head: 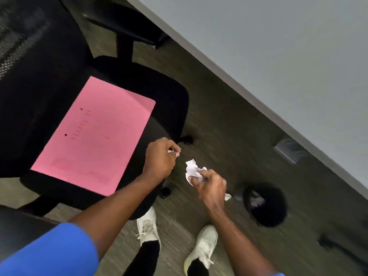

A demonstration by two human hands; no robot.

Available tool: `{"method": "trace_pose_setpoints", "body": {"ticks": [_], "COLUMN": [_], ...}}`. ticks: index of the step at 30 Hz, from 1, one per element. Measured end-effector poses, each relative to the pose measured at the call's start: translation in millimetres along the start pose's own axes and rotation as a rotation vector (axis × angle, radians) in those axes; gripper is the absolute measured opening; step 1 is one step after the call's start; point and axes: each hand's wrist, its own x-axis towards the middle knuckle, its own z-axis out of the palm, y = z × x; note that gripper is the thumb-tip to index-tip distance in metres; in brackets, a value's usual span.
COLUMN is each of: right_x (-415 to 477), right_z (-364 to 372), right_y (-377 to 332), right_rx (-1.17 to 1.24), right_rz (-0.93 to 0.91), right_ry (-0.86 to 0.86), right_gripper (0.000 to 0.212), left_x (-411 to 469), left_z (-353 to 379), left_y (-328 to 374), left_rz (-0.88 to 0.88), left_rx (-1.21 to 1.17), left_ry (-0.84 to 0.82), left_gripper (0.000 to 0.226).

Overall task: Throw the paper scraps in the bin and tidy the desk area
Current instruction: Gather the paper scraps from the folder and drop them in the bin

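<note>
The pale grey desk (278, 46) fills the 1 to 3 o'clock corner, its edge running diagonally from the top centre down to the right border. A black office chair (59, 92) takes up the 9 to 11 o'clock side, mesh back at the far left, seat reaching toward the centre. On the seat lies a pink sheet (95, 134), flat, with two punch holes and faint print. The brown carpet floor (229, 116) runs between chair and desk.

At about 4 o'clock a round black bin (265, 204) stands on the floor, with pale scraps showing inside it, though blurred. Two white shoes (203, 248) stand on the floor at 6 o'clock.

The left hand (159, 158), just below centre at the seat's front edge, is curled nearly closed with thumb and fingertips pinched on a small pale bit; what it is cannot be told. The right hand (211, 186), near it at about 5 o'clock, is closed around crumpled white paper scraps (192, 169), which stick out above the fingers, with another corner showing below the palm. The hands are held above the floor, the bin just beside the right hand toward 4 o'clock.
</note>
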Motion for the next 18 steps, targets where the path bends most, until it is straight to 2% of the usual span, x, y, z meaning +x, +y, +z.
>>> {"method": "trace_pose_setpoints", "body": {"ticks": [8, 11, 15, 18], "right_x": [-17.2, -23.7, -31.2, -30.9], "right_z": [-39.8, -52.6, -76.0, -93.2], "right_y": [100.6, 138.3, 190.9, 236.6], "right_rx": [0.071, 0.064, 0.088, 0.102], "right_rz": [0.224, 0.318, 0.390, 0.482], "right_ry": [0.080, 0.105, 0.120, 0.130], "right_gripper": [0.035, 0.032, 0.025, 0.038], "left_x": [-42.9, -64.3, -88.4, -102.4], "left_z": [110.4, 153.7, 214.8, 260.6], "left_y": [41.1, 53.7, 64.5, 72.5], "left_rz": [-0.025, -0.130, -0.361, -0.405], "left_rx": [0.045, 0.001, -0.161, -0.140], "left_ry": [-0.210, -0.226, -0.213, -0.229], "left_gripper": [0.010, 0.009, 0.012, 0.014]}}
